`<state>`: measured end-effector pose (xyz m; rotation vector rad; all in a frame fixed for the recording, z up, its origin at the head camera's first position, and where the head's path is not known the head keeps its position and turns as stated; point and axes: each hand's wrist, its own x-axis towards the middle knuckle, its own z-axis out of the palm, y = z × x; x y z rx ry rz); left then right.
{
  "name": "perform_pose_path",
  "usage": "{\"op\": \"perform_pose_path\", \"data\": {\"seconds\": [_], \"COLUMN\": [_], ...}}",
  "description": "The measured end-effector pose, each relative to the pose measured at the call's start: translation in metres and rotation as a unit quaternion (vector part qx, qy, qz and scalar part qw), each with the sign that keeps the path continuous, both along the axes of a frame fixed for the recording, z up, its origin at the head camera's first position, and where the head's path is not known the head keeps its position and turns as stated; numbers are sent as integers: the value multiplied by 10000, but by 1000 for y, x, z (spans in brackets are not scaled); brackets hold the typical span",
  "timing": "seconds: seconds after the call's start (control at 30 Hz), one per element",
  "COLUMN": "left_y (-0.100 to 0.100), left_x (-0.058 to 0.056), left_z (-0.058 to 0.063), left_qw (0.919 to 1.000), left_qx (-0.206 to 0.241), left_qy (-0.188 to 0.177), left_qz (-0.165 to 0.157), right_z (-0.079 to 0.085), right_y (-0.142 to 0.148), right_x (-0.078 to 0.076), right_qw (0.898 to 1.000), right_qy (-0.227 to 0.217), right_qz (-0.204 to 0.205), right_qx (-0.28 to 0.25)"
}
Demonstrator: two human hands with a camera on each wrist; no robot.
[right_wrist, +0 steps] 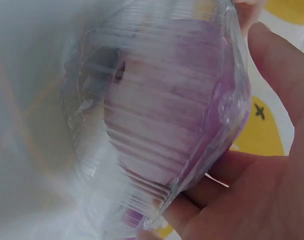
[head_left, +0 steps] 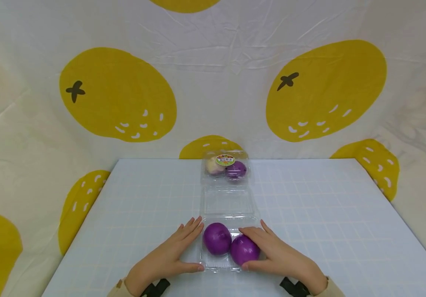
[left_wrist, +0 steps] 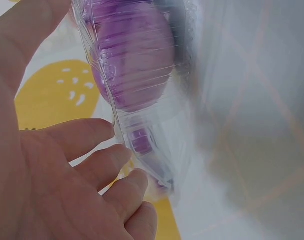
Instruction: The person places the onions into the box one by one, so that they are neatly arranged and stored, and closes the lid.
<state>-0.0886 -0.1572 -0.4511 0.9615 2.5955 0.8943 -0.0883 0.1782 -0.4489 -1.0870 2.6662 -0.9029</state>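
Note:
An opened clear plastic clamshell box lies on the table, its lid folded back toward the far side. Two glossy purple balls sit in its base: a left ball and a right ball, side by side. My left hand is at the box's left side, fingers extended and thumb apart, fingertips right at the rim. My right hand has its thumb and forefinger round the right ball, over the box's right side. In the right wrist view, fingers reach behind the ribbed box wall, which blurs the ball.
Behind the lid stands a second clear box with a label, holding a pale ball and a purple ball. The white gridded table extends to both sides. A cloth backdrop with yellow fruit prints hangs behind.

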Motion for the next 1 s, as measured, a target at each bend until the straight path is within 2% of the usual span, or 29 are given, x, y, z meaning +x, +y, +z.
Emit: {"op": "perform_pose_path", "data": {"seconds": [0.2, 0.37, 0.47, 0.57, 0.7, 0.83, 0.9, 1.0], "left_y": [0, 0, 0, -1, -1, 0, -1, -1], "left_x": [0, 0, 0, 0, 0, 0, 1, 1], "left_z": [0, 0, 0, 0, -1, -1, -1, -1], "left_qw": [10000, 9999, 9999, 9999, 9998, 9999, 9999, 9998], "left_qx": [-31, -33, -13, -5, 14, 48, 58, 46], "left_qy": [49, 117, 134, 162, 172, 131, 145, 187], "left_qz": [-19, -49, -55, -56, -61, -47, -46, -43], "right_z": [4, 4, 2, 0, -6, -14, -19, -24], "right_y": [6, 12, 15, 17, 19, 20, 20, 20], "right_x": [-5, -12, -17, -22, -28, -33, -36, -38], "right_qw": [9988, 9954, 9903, 9792, 9525, 9199, 8988, 8553], "right_qy": [-393, -239, -96, -195, -615, -1197, -1692, -2677], "right_qz": [-55, -7, -141, -458, -883, -1638, -2048, -2147], "right_qx": [-294, -924, -1378, -1965, -2850, -3354, -3487, -3882]}}
